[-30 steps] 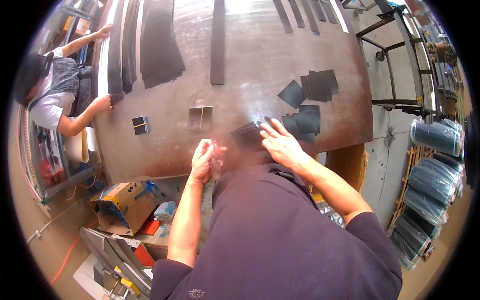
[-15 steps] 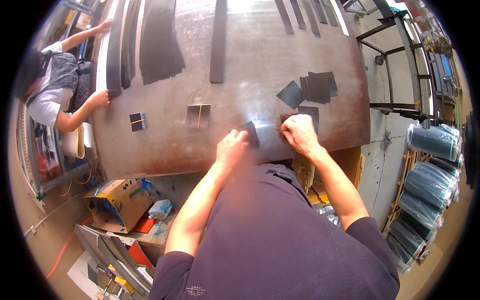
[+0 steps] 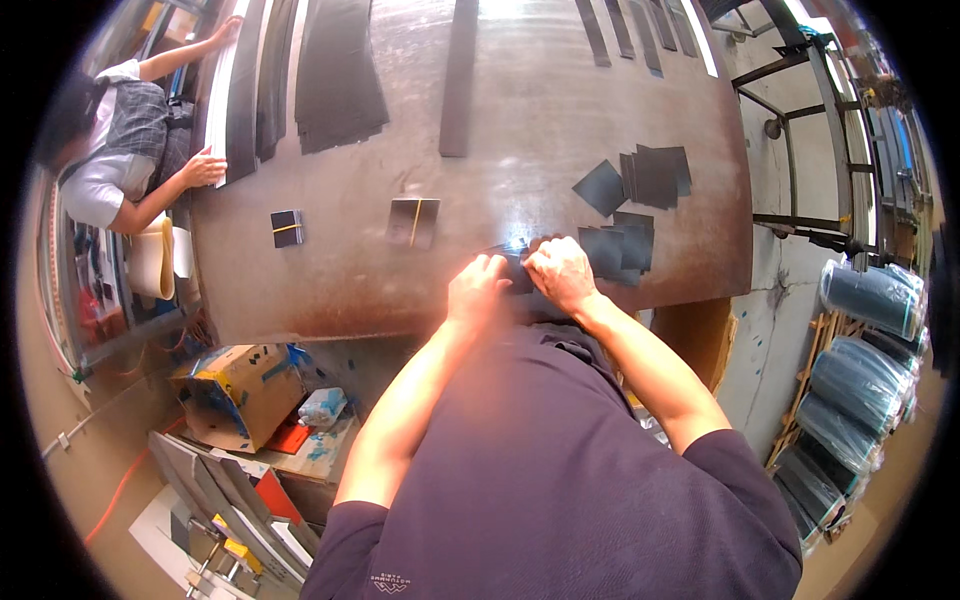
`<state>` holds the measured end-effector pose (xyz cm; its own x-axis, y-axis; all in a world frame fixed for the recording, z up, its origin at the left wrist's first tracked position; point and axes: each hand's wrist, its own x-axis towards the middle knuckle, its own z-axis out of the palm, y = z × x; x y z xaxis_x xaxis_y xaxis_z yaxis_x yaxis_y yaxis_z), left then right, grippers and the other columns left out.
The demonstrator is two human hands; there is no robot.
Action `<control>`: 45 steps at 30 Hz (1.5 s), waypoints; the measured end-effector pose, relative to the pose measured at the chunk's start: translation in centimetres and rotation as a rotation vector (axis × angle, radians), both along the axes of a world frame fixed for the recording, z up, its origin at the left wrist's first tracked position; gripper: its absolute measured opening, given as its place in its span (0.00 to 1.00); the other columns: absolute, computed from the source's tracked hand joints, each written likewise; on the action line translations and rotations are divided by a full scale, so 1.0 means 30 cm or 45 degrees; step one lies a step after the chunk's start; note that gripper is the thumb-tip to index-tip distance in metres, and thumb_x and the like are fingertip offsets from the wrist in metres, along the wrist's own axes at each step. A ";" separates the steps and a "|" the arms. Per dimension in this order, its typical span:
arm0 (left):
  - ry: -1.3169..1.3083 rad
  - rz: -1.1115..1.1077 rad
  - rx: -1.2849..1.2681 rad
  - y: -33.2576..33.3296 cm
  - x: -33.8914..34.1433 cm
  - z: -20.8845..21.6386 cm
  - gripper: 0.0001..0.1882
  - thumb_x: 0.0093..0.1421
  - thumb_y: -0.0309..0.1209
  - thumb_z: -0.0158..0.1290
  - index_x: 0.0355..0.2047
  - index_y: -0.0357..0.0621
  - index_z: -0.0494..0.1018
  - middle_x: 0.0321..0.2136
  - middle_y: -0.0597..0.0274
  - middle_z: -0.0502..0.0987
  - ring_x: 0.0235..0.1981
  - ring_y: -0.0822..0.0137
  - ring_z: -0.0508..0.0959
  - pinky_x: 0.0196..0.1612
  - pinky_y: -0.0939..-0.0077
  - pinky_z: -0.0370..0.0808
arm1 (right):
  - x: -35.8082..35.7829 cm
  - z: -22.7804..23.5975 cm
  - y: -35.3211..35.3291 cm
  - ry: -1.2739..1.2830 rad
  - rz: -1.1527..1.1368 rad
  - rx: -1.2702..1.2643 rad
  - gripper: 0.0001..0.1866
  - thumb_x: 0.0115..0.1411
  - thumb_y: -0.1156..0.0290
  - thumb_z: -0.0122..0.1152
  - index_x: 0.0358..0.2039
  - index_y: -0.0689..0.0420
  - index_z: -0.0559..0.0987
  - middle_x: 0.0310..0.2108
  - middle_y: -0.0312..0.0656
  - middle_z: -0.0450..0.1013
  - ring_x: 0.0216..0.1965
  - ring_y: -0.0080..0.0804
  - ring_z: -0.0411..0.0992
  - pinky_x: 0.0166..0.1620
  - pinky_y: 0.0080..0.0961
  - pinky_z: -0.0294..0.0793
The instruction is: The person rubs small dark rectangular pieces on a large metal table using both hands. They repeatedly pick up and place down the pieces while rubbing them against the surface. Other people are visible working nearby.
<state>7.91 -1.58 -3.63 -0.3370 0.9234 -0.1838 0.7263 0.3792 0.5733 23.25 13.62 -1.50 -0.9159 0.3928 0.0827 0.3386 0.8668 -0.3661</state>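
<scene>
Close to the table's near edge, my left hand (image 3: 478, 284) and my right hand (image 3: 562, 272) are side by side. Fingers closed, both grip a small stack of dark square sheets (image 3: 516, 272) between them; the hands partly hide it. Right of my right hand lie overlapping loose dark squares (image 3: 625, 243). Beyond those are a single dark square (image 3: 600, 188) and a fanned pile of dark squares (image 3: 658, 178). To the left rest a square stack (image 3: 413, 222) with a yellow band round it and a smaller banded bundle (image 3: 287, 229).
Long dark strips (image 3: 459, 80) and wide dark sheets (image 3: 338, 80) cover the metal table's (image 3: 330, 300) far side. At the left edge a co-worker's hands (image 3: 205, 168) hold a white strip (image 3: 217, 110). A cardboard box (image 3: 245, 395) stands below left; plastic-wrapped rolls (image 3: 870, 290) at right.
My right hand has moved left, away from the loose squares, to meet my left hand at the stack. Loose squares it covered now show. The view has shifted slightly.
</scene>
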 end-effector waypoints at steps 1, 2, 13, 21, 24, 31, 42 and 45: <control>-0.025 0.036 0.032 0.000 0.000 -0.001 0.16 0.63 0.35 0.62 0.51 0.56 0.76 0.41 0.55 0.78 0.43 0.48 0.82 0.44 0.50 0.82 | 0.016 0.000 -0.017 -0.018 0.043 -0.007 0.07 0.60 0.66 0.71 0.26 0.51 0.83 0.28 0.39 0.77 0.35 0.40 0.76 0.42 0.39 0.74; -0.050 0.072 0.064 -0.001 0.001 -0.003 0.17 0.63 0.35 0.62 0.52 0.56 0.76 0.41 0.55 0.78 0.43 0.47 0.82 0.44 0.50 0.82 | 0.026 0.000 -0.035 -0.097 0.089 -0.023 0.07 0.60 0.66 0.71 0.26 0.51 0.83 0.28 0.38 0.78 0.34 0.39 0.77 0.43 0.38 0.73; -0.021 -0.131 0.020 -0.002 -0.024 0.057 0.19 0.63 0.32 0.63 0.54 0.58 0.76 0.38 0.53 0.77 0.41 0.47 0.82 0.42 0.50 0.82 | 0.046 0.087 -0.063 -0.166 0.025 -0.191 0.04 0.62 0.70 0.68 0.36 0.53 0.82 0.48 0.42 0.82 0.59 0.40 0.77 0.71 0.47 0.64; 0.067 -0.146 0.051 0.009 -0.009 0.014 0.06 0.65 0.32 0.56 0.42 0.50 0.75 0.38 0.54 0.78 0.39 0.47 0.82 0.39 0.50 0.82 | 0.144 -0.061 -0.135 -0.279 0.225 0.018 0.12 0.71 0.66 0.54 0.44 0.60 0.81 0.67 0.52 0.74 0.75 0.49 0.64 0.81 0.55 0.43; 0.119 -0.180 0.052 0.021 -0.006 -0.014 0.05 0.65 0.31 0.55 0.39 0.45 0.75 0.39 0.52 0.77 0.39 0.46 0.82 0.40 0.49 0.82 | 0.126 -0.024 -0.110 -0.359 0.312 0.040 0.15 0.67 0.68 0.54 0.47 0.61 0.84 0.69 0.52 0.71 0.76 0.47 0.61 0.81 0.57 0.42; -1.180 0.307 0.068 -0.145 -0.150 0.045 0.08 0.73 0.34 0.59 0.47 0.45 0.76 0.55 0.64 0.81 0.43 0.68 0.81 0.42 0.66 0.80 | 0.094 -0.035 -0.098 -0.388 0.320 0.020 0.12 0.69 0.68 0.51 0.44 0.59 0.80 0.70 0.51 0.70 0.78 0.47 0.57 0.82 0.59 0.36; -1.488 0.696 -0.214 -0.199 -0.229 0.164 0.13 0.76 0.38 0.57 0.34 0.49 0.70 0.31 0.70 0.76 0.30 0.74 0.75 0.34 0.75 0.75 | 0.227 0.159 0.124 -0.322 0.102 0.010 0.10 0.68 0.70 0.54 0.47 0.57 0.78 0.67 0.48 0.74 0.78 0.47 0.59 0.81 0.61 0.37; -0.434 0.194 0.001 -0.089 -0.154 0.086 0.15 0.66 0.35 0.63 0.33 0.40 0.69 0.28 0.53 0.74 0.30 0.56 0.77 0.36 0.59 0.76 | 0.334 0.147 0.215 -0.451 0.002 0.018 0.10 0.69 0.72 0.50 0.47 0.56 0.78 0.65 0.47 0.75 0.78 0.47 0.59 0.81 0.62 0.36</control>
